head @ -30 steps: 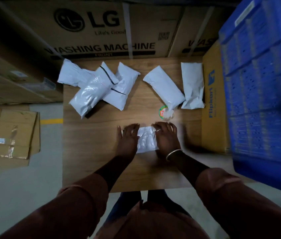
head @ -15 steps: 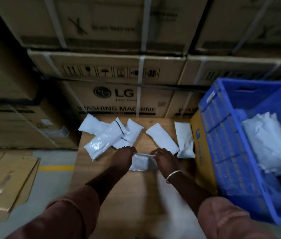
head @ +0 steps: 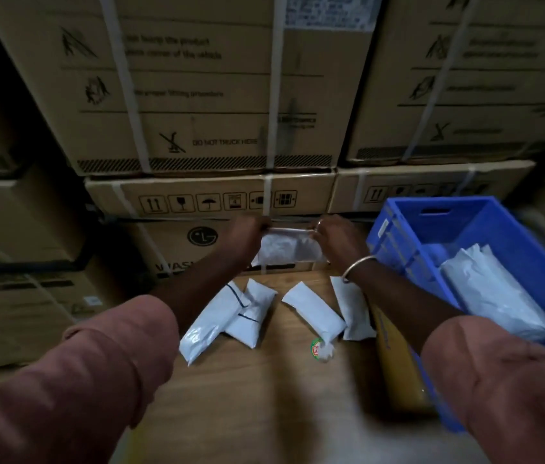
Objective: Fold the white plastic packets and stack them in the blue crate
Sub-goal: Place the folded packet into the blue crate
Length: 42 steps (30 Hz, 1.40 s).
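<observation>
Overhead, left hand [head: 244, 236] and right hand [head: 333, 237] fingers pinch a folded white plastic packet [head: 287, 248], lifted clear of the wooden table [head: 264, 390] for moving toward the blue plastic crate [head: 512, 249].

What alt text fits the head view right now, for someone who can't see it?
Both hands, left hand and right hand, hold a folded white packet up above a wooden table. Four more white packets lie on the table, and a blue crate at right already holds packets.
</observation>
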{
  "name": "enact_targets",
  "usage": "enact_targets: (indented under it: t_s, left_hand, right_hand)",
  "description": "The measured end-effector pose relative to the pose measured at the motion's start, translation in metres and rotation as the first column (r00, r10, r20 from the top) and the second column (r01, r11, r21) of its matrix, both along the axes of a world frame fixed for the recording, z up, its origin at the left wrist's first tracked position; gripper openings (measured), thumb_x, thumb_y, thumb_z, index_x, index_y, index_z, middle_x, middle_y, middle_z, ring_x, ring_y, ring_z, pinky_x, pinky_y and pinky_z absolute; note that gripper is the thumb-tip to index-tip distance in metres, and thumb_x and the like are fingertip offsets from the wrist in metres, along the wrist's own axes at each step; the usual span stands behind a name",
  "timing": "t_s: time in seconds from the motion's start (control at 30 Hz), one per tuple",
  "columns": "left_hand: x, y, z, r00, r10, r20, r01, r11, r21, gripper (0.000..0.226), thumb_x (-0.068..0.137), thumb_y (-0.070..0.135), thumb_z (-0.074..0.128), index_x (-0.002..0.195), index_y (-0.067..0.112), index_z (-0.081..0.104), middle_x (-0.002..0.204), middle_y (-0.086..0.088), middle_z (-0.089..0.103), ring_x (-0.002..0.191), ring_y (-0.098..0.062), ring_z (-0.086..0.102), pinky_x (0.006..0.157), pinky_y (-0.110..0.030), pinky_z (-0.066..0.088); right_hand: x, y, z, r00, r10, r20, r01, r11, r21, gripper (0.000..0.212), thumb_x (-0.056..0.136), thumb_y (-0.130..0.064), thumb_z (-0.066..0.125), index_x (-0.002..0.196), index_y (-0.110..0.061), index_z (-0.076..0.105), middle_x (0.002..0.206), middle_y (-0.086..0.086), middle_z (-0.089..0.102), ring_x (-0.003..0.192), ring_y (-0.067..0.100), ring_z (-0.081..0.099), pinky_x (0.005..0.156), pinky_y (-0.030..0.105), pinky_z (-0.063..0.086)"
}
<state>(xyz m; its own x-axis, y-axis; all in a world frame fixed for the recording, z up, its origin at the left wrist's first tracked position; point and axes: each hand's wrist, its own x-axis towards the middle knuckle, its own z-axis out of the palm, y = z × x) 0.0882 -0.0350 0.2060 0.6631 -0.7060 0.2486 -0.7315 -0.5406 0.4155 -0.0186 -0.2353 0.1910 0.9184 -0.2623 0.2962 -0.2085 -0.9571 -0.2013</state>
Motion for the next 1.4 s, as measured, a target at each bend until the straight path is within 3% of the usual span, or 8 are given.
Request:
enact_targets:
  t_s: [0.1,0.27,0.43,0.6,0.77,0.97,1.13,1.4]
  left_hand:
    - [-0.003,-0.022,0.024,0.998,-0.062,0.013,0.062,0.997,-0.049,0.021,0.099,0.009,0.056,0.111,0.011,0.073,0.107,-0.011,0.074,0.094,-0.021,0.070,0.078,-0.028,0.049]
    - [-0.022,-0.086,0.061,0.965,-0.249,0.087,0.253,0.967,-0.029,0.024,0.092,0.006,0.057,0.108,0.014,0.074,0.104,-0.009,0.075,0.094,-0.022,0.070,0.081,-0.033,0.053]
    - [-0.067,-0.175,0.104,0.890,-0.367,0.272,0.376,0.927,0.022,0.040,0.082,0.004,0.058,0.116,0.017,0.074,0.115,-0.012,0.074,0.108,-0.033,0.068,0.087,-0.040,0.054]
    - [-0.119,-0.265,0.112,0.823,-0.483,0.300,0.480,0.873,0.087,0.038,0.080,0.007,0.054,0.111,0.016,0.075,0.109,-0.013,0.075,0.103,-0.034,0.068,0.079,-0.039,0.051]
    - [-0.155,-0.340,0.093,0.759,-0.598,0.257,0.588,0.799,0.123,0.037,0.078,0.007,0.059,0.108,0.022,0.074,0.102,-0.008,0.076,0.095,-0.031,0.071,0.074,-0.037,0.054]
    - [-0.170,-0.396,0.057,0.623,-0.730,0.280,0.650,0.683,0.333,0.044,0.075,0.005,0.066,0.115,0.023,0.071,0.114,-0.005,0.072,0.105,-0.028,0.069,0.082,-0.037,0.053]
    - [-0.167,-0.425,0.010,0.614,-0.767,0.187,0.635,0.621,0.459,0.032,0.081,0.019,0.068,0.111,0.029,0.071,0.112,-0.001,0.073,0.100,-0.026,0.070,0.081,-0.034,0.054]
    - [-0.175,-0.440,-0.052,0.562,-0.820,0.104,0.656,0.519,0.548,0.039,0.079,0.009,0.067,0.117,0.015,0.073,0.115,-0.013,0.072,0.107,-0.035,0.066,0.086,-0.041,0.054]
  right_hand:
    - [-0.013,-0.017,0.022,0.999,-0.019,0.042,0.018,1.000,0.008,0.015,0.087,-0.018,0.064,0.097,-0.017,0.076,0.096,0.009,0.073,0.095,0.028,0.068,0.080,0.034,0.052]
    - [-0.063,-0.066,0.055,0.987,-0.151,0.061,0.153,0.988,-0.020,0.018,0.090,-0.024,0.059,0.093,-0.013,0.073,0.093,0.013,0.071,0.094,0.033,0.065,0.083,0.041,0.052]
    - [-0.134,-0.135,0.089,0.961,-0.236,0.147,0.246,0.967,-0.059,0.031,0.088,-0.026,0.051,0.090,-0.006,0.075,0.088,0.020,0.071,0.088,0.037,0.066,0.078,0.045,0.053]
    - [-0.203,-0.198,0.101,0.900,-0.419,0.118,0.421,0.907,0.008,0.027,0.090,-0.031,0.057,0.096,-0.011,0.075,0.095,0.018,0.072,0.093,0.036,0.066,0.079,0.044,0.052]
    - [-0.261,-0.235,0.090,0.864,-0.489,0.120,0.482,0.872,0.088,0.016,0.086,-0.018,0.068,0.100,-0.015,0.076,0.096,0.015,0.074,0.096,0.034,0.067,0.080,0.038,0.052]
    - [-0.282,-0.254,0.047,0.820,-0.573,-0.013,0.561,0.798,0.219,0.017,0.086,-0.017,0.068,0.102,-0.017,0.075,0.101,0.012,0.075,0.098,0.030,0.069,0.081,0.032,0.053]
    - [-0.275,-0.261,-0.007,0.810,-0.565,-0.153,0.585,0.766,0.268,0.022,0.086,-0.019,0.066,0.107,-0.017,0.073,0.105,0.012,0.074,0.100,0.031,0.069,0.081,0.035,0.055]
    - [-0.269,-0.271,-0.071,0.756,-0.553,-0.350,0.647,0.710,0.276,0.019,0.085,-0.015,0.058,0.098,-0.004,0.067,0.101,0.020,0.069,0.096,0.036,0.068,0.078,0.036,0.052]
